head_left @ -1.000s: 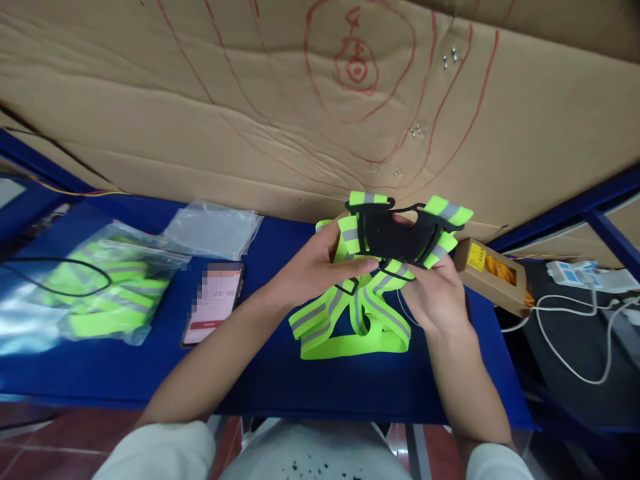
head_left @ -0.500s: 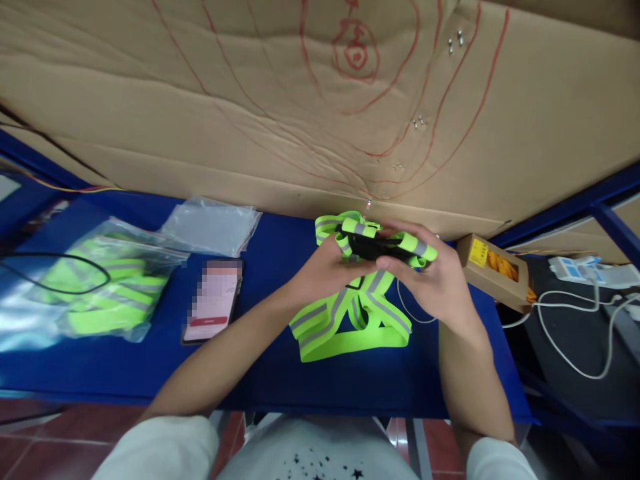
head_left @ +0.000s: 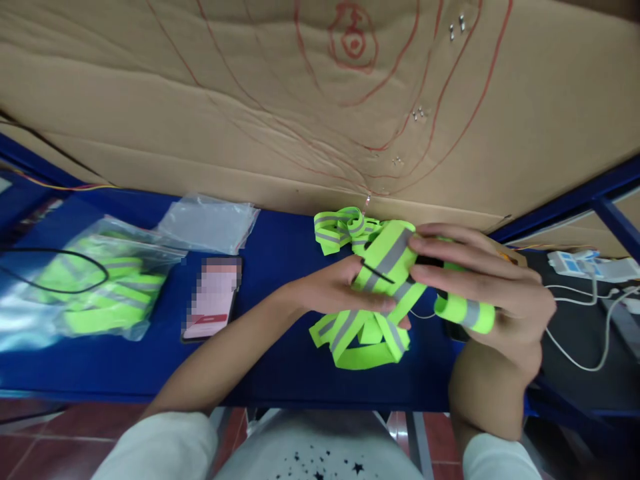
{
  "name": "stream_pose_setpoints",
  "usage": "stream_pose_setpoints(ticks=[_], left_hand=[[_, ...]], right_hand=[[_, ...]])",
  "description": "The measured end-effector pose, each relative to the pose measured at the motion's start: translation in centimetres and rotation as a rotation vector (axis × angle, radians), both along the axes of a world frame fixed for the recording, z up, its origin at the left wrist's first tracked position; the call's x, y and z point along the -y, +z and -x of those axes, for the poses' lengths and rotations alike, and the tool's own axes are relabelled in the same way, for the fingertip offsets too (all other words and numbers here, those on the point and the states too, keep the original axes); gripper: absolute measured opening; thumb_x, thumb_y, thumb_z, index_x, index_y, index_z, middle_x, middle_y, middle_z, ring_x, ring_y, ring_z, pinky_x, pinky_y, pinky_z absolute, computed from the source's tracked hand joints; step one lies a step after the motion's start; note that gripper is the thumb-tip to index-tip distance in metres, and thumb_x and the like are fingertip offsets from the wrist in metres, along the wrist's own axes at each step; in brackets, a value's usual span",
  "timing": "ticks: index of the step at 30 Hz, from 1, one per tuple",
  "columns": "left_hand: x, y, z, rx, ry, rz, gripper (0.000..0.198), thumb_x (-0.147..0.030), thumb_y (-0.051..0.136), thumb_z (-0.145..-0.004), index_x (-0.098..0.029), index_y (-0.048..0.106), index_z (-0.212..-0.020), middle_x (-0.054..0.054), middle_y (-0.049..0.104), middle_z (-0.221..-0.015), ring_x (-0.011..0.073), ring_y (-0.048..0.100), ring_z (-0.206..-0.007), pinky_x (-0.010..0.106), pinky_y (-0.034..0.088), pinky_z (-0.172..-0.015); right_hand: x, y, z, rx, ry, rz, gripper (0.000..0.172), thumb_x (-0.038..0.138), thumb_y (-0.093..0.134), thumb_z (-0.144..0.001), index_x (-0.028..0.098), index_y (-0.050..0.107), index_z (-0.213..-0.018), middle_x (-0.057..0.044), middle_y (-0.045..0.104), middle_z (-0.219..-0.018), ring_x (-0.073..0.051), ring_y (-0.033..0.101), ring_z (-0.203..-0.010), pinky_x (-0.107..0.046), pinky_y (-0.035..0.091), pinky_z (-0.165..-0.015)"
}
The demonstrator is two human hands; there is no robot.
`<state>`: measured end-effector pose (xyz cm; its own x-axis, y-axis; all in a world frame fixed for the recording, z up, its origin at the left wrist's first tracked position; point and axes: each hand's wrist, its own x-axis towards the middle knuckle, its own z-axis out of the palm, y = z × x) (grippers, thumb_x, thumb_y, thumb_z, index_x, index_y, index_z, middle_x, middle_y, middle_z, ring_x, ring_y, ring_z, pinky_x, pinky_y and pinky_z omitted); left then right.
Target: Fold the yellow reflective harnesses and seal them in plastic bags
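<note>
Hands and harness: since the earlier frame, the right hand (head_left: 515, 300) shifts outward to the right, and the fluorescent reflective harness (head_left: 395, 253) turns a broad striped strap face up
Blue tabletop (head_left: 280, 373): carries the harness's lower loops in front of the hands; with the upper part lifted clear, a hard pull could drag these loops into a tangle
Harness: held mid-table, straps crossing and overlapping; my judgement is that a strap could stay twisted, because several layers bunch at one spot
Right hand: index and middle fingers apart over the straps, thumb hidden, so I cannot tell if it pinches; a weak hold could let the curled end spring loose
Left hand (head_left: 330, 290): thumb pinches the straps against fingers beneath; if it eases, the layers could slide apart
Strap coil (head_left: 327, 230): lies just behind, perhaps joined; it could snag
Black plate (head_left: 429, 261): mostly hidden by right fingers; could tilt unseen
Black cord (head_left: 376, 271): crosses the strap; could catch an edge
</note>
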<state>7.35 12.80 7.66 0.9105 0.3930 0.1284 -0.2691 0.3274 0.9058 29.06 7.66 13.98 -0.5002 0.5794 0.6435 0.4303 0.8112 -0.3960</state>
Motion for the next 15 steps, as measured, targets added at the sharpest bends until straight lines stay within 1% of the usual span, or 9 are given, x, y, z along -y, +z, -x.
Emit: stream_pose_setpoints(ticks=[2,3,5,7,9,10,12,14,15], left_hand=[[0.4,0.2,0.2,0.05,-0.077,0.108,0.04,-0.045,0.081,-0.087,-0.015,0.074,-0.113,0.013,0.079,-0.106,0.0262,0.077,-0.099,0.042,0.063,-0.093],[0.5,0.2,0.3,0.074,-0.096,0.154,0.049,-0.051,0.083,-0.084,-0.015,0.073,-0.116,0.014,0.078,-0.109,0.0275,0.077,-0.1,0.042,0.064,-0.092],[0.7,0.2,0.2,0.085,-0.069,0.214,0.066,-0.067,0.08,-0.079,-0.014,0.072,-0.117,0.016,0.078,-0.11,0.0297,0.078,-0.098,0.041,0.066,-0.086],[0.6,0.1,0.1,0.032,0.027,0.255,0.07,-0.075,0.071,-0.082,-0.012,0.073,-0.114,0.017,0.079,-0.102,0.0291,0.079,-0.088,0.039,0.067,-0.078],[0.5,0.0,0.0,-0.039,0.128,0.308,0.062,-0.069,0.066,-0.09,-0.012,0.072,-0.114,0.015,0.08,-0.093,0.0261,0.079,-0.078,0.037,0.067,-0.071],[0.4,0.0,0.0,-0.065,0.161,0.331,0.056,-0.063,0.067,-0.093,-0.013,0.072,-0.116,0.013,0.08,-0.091,0.0248,0.079,-0.075,0.036,0.066,-0.069],[0.2,0.0,-0.1,-0.091,0.183,0.361,0.048,-0.055,0.071,-0.094,-0.015,0.071,-0.12,0.011,0.08,-0.089,0.0234,0.078,-0.071,0.034,0.066,-0.066],[0.1,-0.1,-0.1,-0.096,0.2,0.369,0.046,-0.051,0.073,-0.093,-0.015,0.07,-0.121,0.011,0.08,-0.091,0.0232,0.078,-0.072,0.033,0.066,-0.065],[0.1,-0.1,-0.1,-0.093,0.219,0.361,0.046,-0.051,0.074,-0.093,-0.015,0.07,-0.121,0.012,0.08,-0.093,0.0231,0.078,-0.072,0.033,0.066,-0.065]], right_hand=[[0.0,0.0,-0.3,0.081,-0.119,-0.05,0.041,0.022,0.058,-0.102,0.04,0.069,-0.136,0.001,0.071,-0.137,-0.032,0.062,-0.133,-0.056,0.051,-0.112],[-0.1,-0.1,-0.3,0.117,-0.162,-0.071,0.042,0.018,0.057,-0.101,0.04,0.071,-0.134,0.001,0.071,-0.138,-0.031,0.06,-0.134,-0.057,0.048,-0.115],[-0.2,-0.2,-0.3,0.193,-0.187,-0.07,0.049,0.011,0.052,-0.098,0.041,0.071,-0.132,0.003,0.066,-0.144,-0.031,0.053,-0.141,-0.06,0.038,-0.121],[-0.4,-0.2,-0.3,0.27,-0.156,0.007,0.057,0.007,0.048,-0.095,0.04,0.067,-0.138,0.004,0.051,-0.159,-0.032,0.037,-0.154,-0.064,0.025,-0.127],[-0.4,-0.1,-0.6,0.333,-0.082,0.154,0.063,0.009,0.047,-0.095,0.038,0.056,-0.15,0.003,0.03,-0.172,-0.032,0.018,-0.163,-0.067,0.014,-0.13],[-0.4,-0.1,-0.8,0.354,-0.031,0.24,0.064,0.013,0.052,-0.096,0.038,0.049,-0.155,0.003,0.021,-0.175,-0.033,0.011,-0.164,-0.066,0.013,-0.131],[-0.6,-0.2,-1.5,0.292,0.04,0.373,0.071,0.031,0.067,-0.095,0.038,0.039,-0.161,0.002,0.012,-0.177,-0.033,0.007,-0.164,-0.06,0.017,-0.133],[-1.0,-0.6,-2.1,0.07,0.025,0.434,0.081,0.051,0.073,-0.091,0.039,0.036,-0.162,0.001,0.013,-0.177,-0.033,0.012,-0.163,-0.052,0.022,-0.133],[-1.4,-1.0,-2.2,-0.071,-0.012,0.452,0.081,0.057,0.072,-0.091,0.039,0.038,-0.162,0.0,0.018,-0.176,-0.032,0.018,-0.162,-0.049,0.027,-0.132]])
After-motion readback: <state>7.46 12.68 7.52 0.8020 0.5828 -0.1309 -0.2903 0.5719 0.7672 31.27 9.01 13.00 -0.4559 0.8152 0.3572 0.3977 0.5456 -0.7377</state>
